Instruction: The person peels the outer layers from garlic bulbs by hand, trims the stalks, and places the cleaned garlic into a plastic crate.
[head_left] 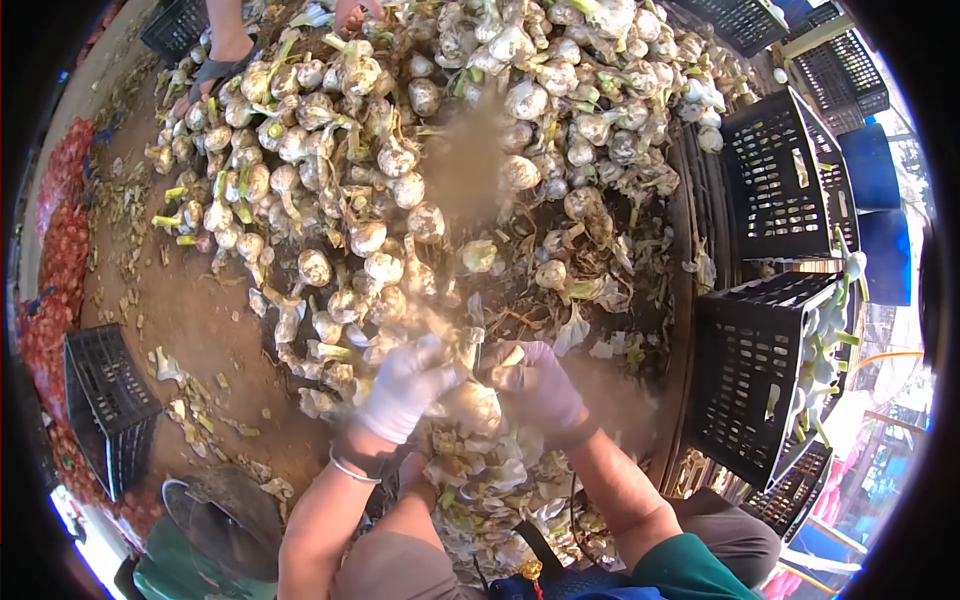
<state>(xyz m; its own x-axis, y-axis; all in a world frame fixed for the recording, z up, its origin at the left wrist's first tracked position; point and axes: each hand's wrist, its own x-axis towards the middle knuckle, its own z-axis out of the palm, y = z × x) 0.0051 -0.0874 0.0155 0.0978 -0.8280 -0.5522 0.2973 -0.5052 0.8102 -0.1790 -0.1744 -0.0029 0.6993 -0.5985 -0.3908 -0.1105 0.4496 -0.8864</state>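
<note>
My left hand [405, 388], in a pale glove, is closed at the stalk of a dusty white garlic bulb [473, 410] in front of me. Close by on the other side, my right hand [545, 385] is gloved too, its fingers curled. Something brownish with a narrow edge shows at its fingertips, too blurred to name. Beneath both hands lies a heap of loose garlic skins [490, 470]. Just beyond them spreads a big pile of garlic bulbs [310, 140], many with stalks and roots on. A smudge or dust blurs the centre of the view.
Black plastic crates stand on the right [750, 370] and farther back [770, 180], with another crate [110, 400] at the left. Red net sacks [60, 240] line the left edge. A bucket [225, 520] sits low left. Another person's foot [230, 45] is at the pile's far side.
</note>
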